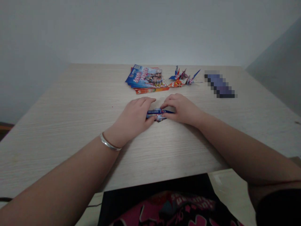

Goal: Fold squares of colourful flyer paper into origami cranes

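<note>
My left hand and my right hand rest on the light wooden table and press a small folded piece of printed blue paper between them. Fingers of both hands are curled and pinched on the paper's ends. A silver bracelet sits on my left wrist. Most of the folded paper is hidden under the fingers.
Behind the hands lies a stack of colourful printed sheets. To its right stand several folded paper cranes. A blurred dark oblong object lies further right. A plain wall rises behind the table.
</note>
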A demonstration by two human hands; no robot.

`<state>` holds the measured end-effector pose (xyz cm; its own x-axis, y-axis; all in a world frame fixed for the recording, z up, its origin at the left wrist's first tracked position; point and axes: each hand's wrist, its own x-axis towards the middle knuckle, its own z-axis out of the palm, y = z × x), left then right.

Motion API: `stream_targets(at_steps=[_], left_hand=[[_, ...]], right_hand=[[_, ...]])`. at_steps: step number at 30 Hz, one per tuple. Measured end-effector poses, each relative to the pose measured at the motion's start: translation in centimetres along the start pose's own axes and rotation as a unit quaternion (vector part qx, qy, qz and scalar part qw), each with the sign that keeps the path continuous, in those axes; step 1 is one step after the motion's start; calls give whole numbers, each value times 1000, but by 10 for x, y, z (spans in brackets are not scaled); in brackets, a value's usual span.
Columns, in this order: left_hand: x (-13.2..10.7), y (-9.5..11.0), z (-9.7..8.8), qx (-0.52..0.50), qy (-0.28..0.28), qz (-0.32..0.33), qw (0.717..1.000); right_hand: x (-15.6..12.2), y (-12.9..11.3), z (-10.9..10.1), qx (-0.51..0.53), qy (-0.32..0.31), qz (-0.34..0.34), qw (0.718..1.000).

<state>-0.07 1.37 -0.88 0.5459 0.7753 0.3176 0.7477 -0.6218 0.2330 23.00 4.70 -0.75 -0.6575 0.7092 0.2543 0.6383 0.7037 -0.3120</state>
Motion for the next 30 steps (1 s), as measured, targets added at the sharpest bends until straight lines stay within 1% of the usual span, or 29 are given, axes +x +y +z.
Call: stream_targets(at_steps=[4, 9, 11, 14, 15, 18, 21, 23, 26, 30], left_hand=[[-1, -2, 1, 36, -39, 2, 999], [1, -1, -1, 24, -43, 9, 999], [2, 1, -2, 24, -39, 16, 999], [3, 3, -4, 7, -43, 19, 999], [3, 3, -4, -4, -40, 13, 999], [4, 4, -5, -32, -8, -22, 999], [6, 5, -7, -34, -9, -23, 999], [6, 6, -9, -39, -6, -23, 999], [5, 7, -10, -72, 25, -36, 996], [4, 4, -7, -83, 16, 1, 996]], right_hand=[[-1, 1, 2, -9, 12, -6, 1000], [-1, 6, 6, 25, 25, -36, 999], [0, 6, 7, 47, 32, -39, 998], [1, 3, 6, 83, 24, -30, 996], [1, 1, 5, 94, 21, -19, 995], [-1, -5, 4, 138, 22, 28, 990], [-4, -8, 3, 204, 18, 49, 978], [-5, -8, 3, 234, 24, 47, 971], [-5, -9, 2, 242, 41, 36, 969], [-2, -12, 0, 213, 58, 0, 975]])
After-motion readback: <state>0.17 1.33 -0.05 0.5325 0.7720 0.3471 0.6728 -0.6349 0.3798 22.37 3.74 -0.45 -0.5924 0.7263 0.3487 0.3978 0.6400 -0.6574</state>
